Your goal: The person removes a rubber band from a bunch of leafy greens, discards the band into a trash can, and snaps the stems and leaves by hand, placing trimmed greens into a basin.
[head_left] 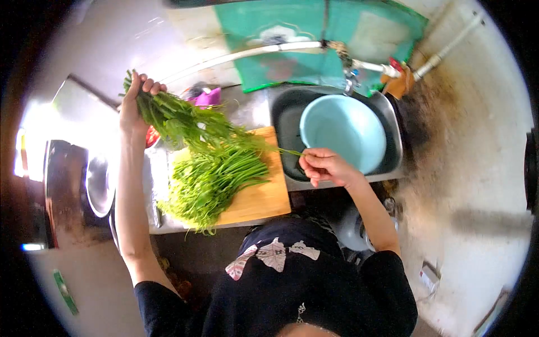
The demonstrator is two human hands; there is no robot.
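At a kitchen counter (244, 109), has a light-blue basin (343, 132) in the sink (286, 119) beyond the right hand (324, 167), celery-like greens (208, 182) on a cutting board (255, 205) between both hands. Grips a leafy bunch (177, 115) with left hand (137, 101) raised; pinches a thin stem (291, 151) with right hand lower.

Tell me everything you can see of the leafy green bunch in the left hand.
The leafy green bunch has slim stalks and fine, partly blurred foliage. The left hand grips it near one end; from there it slants to the right, spreading above the bright green pile of stalks on the rectangular tan wooden cutting board. Whether it touches the pile is unclear. A thin green strand runs from near its loose end to the right hand.
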